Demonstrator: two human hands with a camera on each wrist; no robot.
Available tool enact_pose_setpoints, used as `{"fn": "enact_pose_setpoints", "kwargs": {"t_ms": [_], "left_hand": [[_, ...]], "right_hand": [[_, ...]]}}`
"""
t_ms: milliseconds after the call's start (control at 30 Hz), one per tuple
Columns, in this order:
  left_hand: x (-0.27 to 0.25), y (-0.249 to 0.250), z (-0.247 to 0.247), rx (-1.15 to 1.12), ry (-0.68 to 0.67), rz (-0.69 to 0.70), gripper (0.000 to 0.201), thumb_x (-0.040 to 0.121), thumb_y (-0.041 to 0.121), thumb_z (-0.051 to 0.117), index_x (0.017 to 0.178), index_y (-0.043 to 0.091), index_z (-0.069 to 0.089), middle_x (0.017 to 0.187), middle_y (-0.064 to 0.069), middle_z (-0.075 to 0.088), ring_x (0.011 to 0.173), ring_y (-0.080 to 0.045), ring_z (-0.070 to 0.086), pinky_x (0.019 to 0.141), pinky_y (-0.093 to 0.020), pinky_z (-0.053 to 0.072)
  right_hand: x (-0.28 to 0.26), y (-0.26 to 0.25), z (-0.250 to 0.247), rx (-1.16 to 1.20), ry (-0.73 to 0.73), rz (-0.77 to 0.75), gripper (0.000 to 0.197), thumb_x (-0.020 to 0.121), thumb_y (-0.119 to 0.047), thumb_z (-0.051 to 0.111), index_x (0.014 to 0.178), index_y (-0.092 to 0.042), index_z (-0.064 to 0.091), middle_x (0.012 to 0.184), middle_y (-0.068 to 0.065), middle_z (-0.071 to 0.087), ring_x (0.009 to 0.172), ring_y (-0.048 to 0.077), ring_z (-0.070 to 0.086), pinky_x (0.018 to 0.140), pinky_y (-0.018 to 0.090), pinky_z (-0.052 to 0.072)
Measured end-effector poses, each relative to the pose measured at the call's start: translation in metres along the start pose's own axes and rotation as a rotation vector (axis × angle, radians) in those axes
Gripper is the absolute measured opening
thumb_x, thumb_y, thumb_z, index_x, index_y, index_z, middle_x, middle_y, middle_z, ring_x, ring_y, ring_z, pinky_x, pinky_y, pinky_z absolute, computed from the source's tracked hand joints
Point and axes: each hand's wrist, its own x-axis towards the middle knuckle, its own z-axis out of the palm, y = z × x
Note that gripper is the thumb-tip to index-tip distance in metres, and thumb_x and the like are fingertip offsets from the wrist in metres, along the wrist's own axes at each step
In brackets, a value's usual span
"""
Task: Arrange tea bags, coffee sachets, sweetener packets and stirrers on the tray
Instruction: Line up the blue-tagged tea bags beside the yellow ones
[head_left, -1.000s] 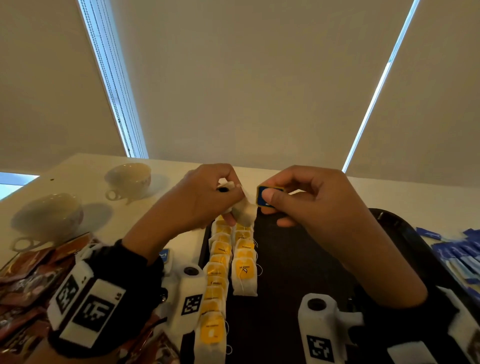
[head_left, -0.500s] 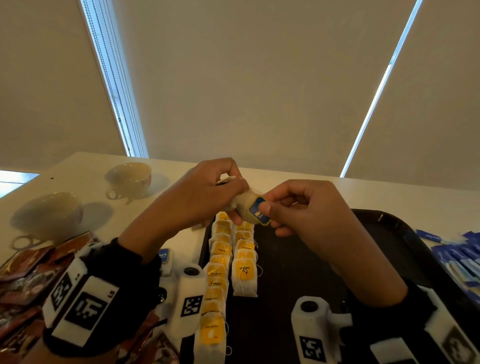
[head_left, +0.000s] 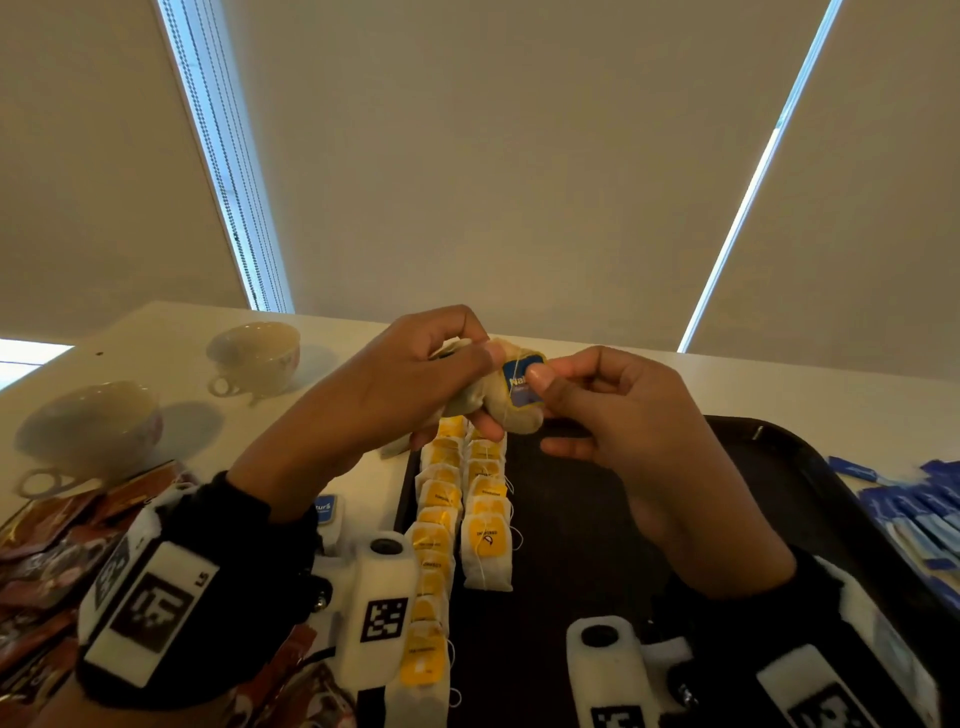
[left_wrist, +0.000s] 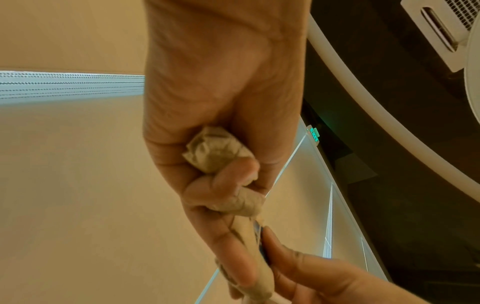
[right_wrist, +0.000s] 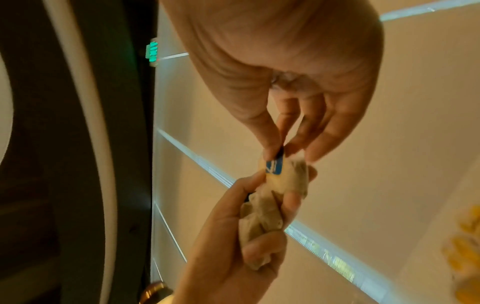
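Note:
Above the far end of the black tray (head_left: 769, 457), my left hand (head_left: 415, 384) grips a crumpled beige tea bag (head_left: 498, 405), also seen bunched in its fingers as the tea bag (left_wrist: 215, 152) and tea bag (right_wrist: 265, 214). My right hand (head_left: 613, 410) pinches the bag's blue tag (head_left: 522, 382) between thumb and forefinger, flat against the bag; the tag (right_wrist: 274, 166) shows in the right wrist view too. Two rows of yellow-tagged tea bags (head_left: 485, 530) lie along the tray's left side.
Two cream teacups (head_left: 254, 353) (head_left: 88, 431) stand on the white table at the left. Brown coffee sachets (head_left: 36, 561) lie at the front left. Blue sweetener packets (head_left: 914, 509) are piled right of the tray. A loose blue-tagged tea bag (head_left: 327, 512) lies beside the left wrist.
My hands have come together: the blue tag, held apart from the bag a second ago, is now pressed against it. Both hands rose slightly.

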Motion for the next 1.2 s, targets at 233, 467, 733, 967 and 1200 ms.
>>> {"fn": "enact_pose_setpoints", "kwargs": {"t_ms": [233, 467, 733, 967, 1200], "left_hand": [[-0.007, 0.009, 0.004, -0.118, -0.105, -0.027, 0.015, 0.099, 0.017, 0.039, 0.087, 0.014, 0.046, 0.048, 0.009, 0.061, 0.036, -0.002, 0.054, 0.033, -0.013, 0.034], [-0.004, 0.004, -0.002, -0.044, -0.074, 0.003, 0.011, 0.096, 0.022, 0.047, 0.087, 0.015, 0.048, 0.047, 0.013, 0.059, 0.035, -0.003, 0.052, 0.035, -0.014, 0.037], [0.0, -0.003, -0.003, -0.009, -0.089, 0.032, 0.016, 0.095, 0.026, 0.047, 0.084, 0.015, 0.048, 0.05, 0.007, 0.063, 0.035, -0.004, 0.052, 0.033, -0.015, 0.036], [0.001, -0.008, -0.006, 0.045, -0.091, 0.071, 0.015, 0.089, 0.03, 0.056, 0.082, 0.017, 0.057, 0.055, 0.008, 0.06, 0.037, -0.001, 0.051, 0.035, -0.012, 0.034], [-0.005, -0.008, -0.033, -0.001, 0.051, 0.049, 0.017, 0.09, 0.028, 0.058, 0.099, 0.016, 0.065, 0.082, 0.0, 0.07, 0.053, -0.001, 0.057, 0.037, -0.013, 0.036]], "right_hand": [[0.0, 0.006, 0.004, 0.25, 0.027, 0.092, 0.027, 0.063, -0.031, 0.066, 0.083, -0.013, 0.065, 0.09, 0.005, 0.071, 0.088, 0.02, 0.066, 0.074, 0.031, 0.056], [-0.001, 0.003, 0.002, 0.115, 0.051, 0.005, 0.005, 0.077, -0.023, 0.068, 0.078, -0.018, 0.07, 0.078, -0.007, 0.071, 0.072, 0.002, 0.066, 0.061, 0.018, 0.052], [-0.003, -0.004, -0.004, -0.016, -0.087, -0.016, 0.032, 0.068, -0.029, 0.069, 0.097, -0.018, 0.067, 0.089, 0.0, 0.073, 0.082, 0.01, 0.07, 0.069, 0.022, 0.058], [-0.004, 0.0, -0.003, -0.048, -0.046, -0.005, 0.016, 0.082, -0.016, 0.064, 0.095, -0.006, 0.066, 0.091, 0.01, 0.072, 0.083, 0.019, 0.071, 0.068, 0.028, 0.059], [-0.019, 0.005, -0.014, -0.371, -0.28, 0.209, 0.009, 0.084, -0.019, 0.063, 0.092, -0.014, 0.063, 0.091, 0.007, 0.07, 0.072, 0.011, 0.069, 0.061, 0.022, 0.057]]}}
